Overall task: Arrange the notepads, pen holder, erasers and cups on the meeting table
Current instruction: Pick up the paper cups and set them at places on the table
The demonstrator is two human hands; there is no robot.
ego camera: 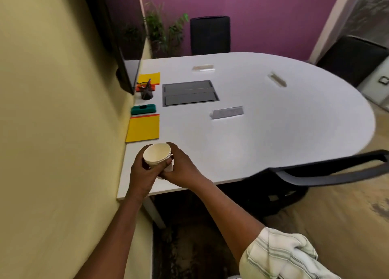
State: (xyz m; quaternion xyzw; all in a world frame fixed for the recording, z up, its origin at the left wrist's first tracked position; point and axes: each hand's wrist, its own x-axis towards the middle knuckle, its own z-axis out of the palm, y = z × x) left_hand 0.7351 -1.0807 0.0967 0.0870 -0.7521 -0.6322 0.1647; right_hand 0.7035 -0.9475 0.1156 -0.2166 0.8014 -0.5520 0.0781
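Head view: both hands are over the near edge of the white rounded meeting table (273,110). The left hand (143,173) and right hand (181,169) are both wrapped around a nested stack of cream paper cups (157,155), held tilted with the mouth towards the camera, just above the tabletop. Can't tell how many cups are in the stack.

Along the left edge, against the yellow wall (52,110):
- yellow square notepad with an orange edge (143,128), just beyond the cups
- green whiteboard eraser (143,109), next along
- black mesh pen holder with pens in it (146,92)
- orange eraser (140,87), partly hidden behind the holder
- second yellow notepad (149,77), farthest

Dark grey flip-lid cable box (190,93) is set into the table centre. Three clear acrylic name stands (227,112) are spread across the top. Black office chairs (209,34) are around the table.
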